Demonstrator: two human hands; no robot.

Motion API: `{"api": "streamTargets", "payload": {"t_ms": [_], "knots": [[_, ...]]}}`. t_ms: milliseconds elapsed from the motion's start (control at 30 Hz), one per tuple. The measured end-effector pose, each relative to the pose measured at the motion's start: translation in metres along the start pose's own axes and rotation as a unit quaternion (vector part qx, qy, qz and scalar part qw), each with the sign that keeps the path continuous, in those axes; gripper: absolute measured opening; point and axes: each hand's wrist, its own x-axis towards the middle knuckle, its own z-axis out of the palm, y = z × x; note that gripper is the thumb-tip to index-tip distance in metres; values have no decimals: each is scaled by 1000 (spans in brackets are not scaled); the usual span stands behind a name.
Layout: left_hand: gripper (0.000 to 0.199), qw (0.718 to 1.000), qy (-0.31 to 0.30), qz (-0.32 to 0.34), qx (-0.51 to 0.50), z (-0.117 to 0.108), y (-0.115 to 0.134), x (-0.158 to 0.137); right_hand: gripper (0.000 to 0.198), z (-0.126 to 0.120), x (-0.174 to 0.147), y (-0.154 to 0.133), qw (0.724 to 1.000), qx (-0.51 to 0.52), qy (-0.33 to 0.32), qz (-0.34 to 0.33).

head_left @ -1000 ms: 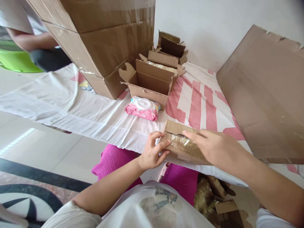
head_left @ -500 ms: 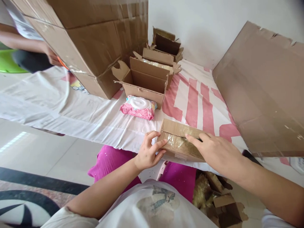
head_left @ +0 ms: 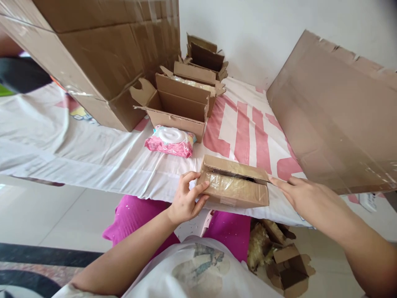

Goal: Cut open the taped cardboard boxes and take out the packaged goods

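Note:
A small taped cardboard box (head_left: 234, 192) lies at the table's front edge, with a dark gap along the seam between its top flaps. My left hand (head_left: 187, 198) grips its left end, fingers on top and thumb at the front side. At the box's right end, my right hand (head_left: 305, 196) is closed, index finger stretched along a thin dark blade (head_left: 263, 181) at the end of the seam. Most of that tool is hidden by the hand. Clear tape (head_left: 229, 186) covers the front flap. Behind the box is a pink pack of wipes (head_left: 170, 141).
Several open cardboard boxes (head_left: 181, 107) stand in a row behind the wipes. Large cartons rise at left (head_left: 102, 62) and right (head_left: 335, 111) on the cloth-covered table (head_left: 124, 165). Torn cardboard (head_left: 288, 265) lies on the floor. Another person's dark-clothed leg (head_left: 21, 74) shows at far left.
My right hand has slid right along the seam to the box's end, and the gap between the flaps has opened wider. My left hand keeps its hold. The view has shifted slightly right.

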Motion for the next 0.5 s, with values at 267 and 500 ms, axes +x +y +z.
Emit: {"api": "streamTargets", "payload": {"t_ms": [267,500], "knots": [[48,1000,10,-6,-13,3,2,-1,41,56,-10,27,989,28,-88,116],[50,999,0,-24,-25,1,5,-3,36,139,-3,-12,955,240,-92,150]]}}
